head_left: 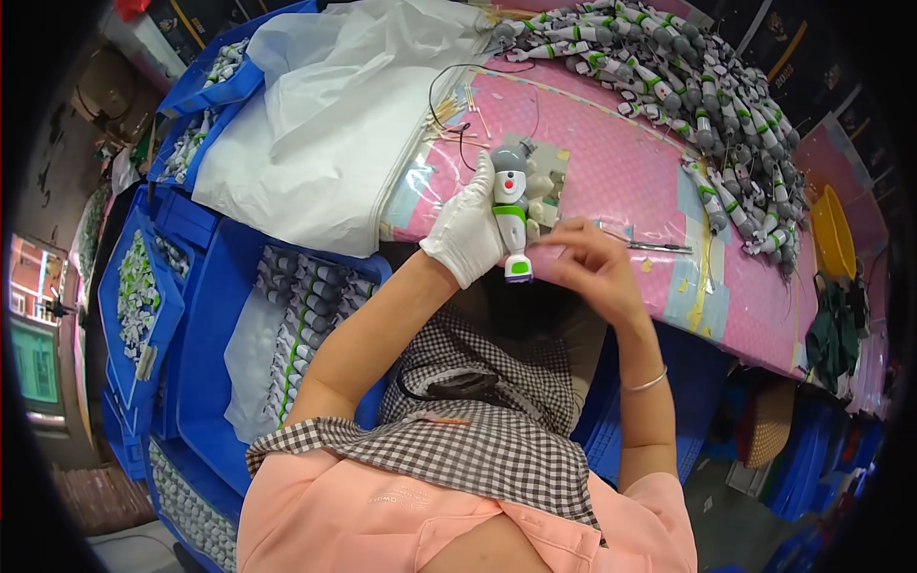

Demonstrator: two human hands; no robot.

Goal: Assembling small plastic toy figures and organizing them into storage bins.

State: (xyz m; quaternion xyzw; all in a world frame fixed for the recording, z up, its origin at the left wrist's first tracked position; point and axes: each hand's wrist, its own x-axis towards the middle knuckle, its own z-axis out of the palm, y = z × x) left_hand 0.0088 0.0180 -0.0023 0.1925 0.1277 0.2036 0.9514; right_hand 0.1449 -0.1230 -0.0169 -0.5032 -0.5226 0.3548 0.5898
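My left hand (pixel 470 234), in a white glove, is closed around a small snowman figurine (pixel 512 215). The figurine has a grey cap, a red button, a green scarf and a white lower body with a dark base; it stands upright in the picture. A dark cord loops beside its cap. Bare and a little blurred, my right hand (pixel 597 267) is just right of the figurine's lower end. Its fingers are curled in a pinch; whatever they hold is too small to make out. Behind the figurine lies a grey mould-like block (pixel 551 181) with pale rounded shapes.
A slim dark metal tool (pixel 659 247) lies on the pink table cover (pixel 611 143). Thin wooden sticks (pixel 447 119) are scattered at the back left. Many figurines (pixel 712 105) pile up at the far right. White sheeting (pixel 315 124) and a blue bin (pixel 205 353) of figurines are to my left.
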